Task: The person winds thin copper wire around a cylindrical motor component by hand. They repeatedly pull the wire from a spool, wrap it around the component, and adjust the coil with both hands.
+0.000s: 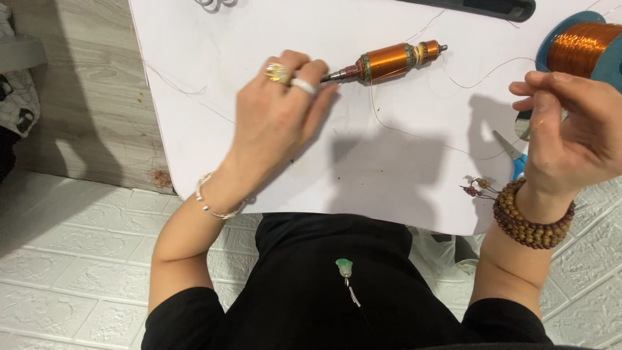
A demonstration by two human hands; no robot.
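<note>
My left hand [280,110], wearing two rings and a thin bracelet, holds the metal shaft end of a copper-wound motor armature [389,62] that lies on the white table [194,65]. My right hand [573,133], with a wooden bead bracelet on the wrist, is raised at the right with fingers pinched together on a thin copper wire [414,135] that trails across the table toward the armature. A spool of copper wire [583,46] on a teal reel sits just behind the right hand.
Blue-handled scissors [512,155] lie partly under my right hand. A dark flat tool [492,8] lies at the table's far edge. Loose wire strands cross the table. A wooden wall panel is at left, white textured floor below.
</note>
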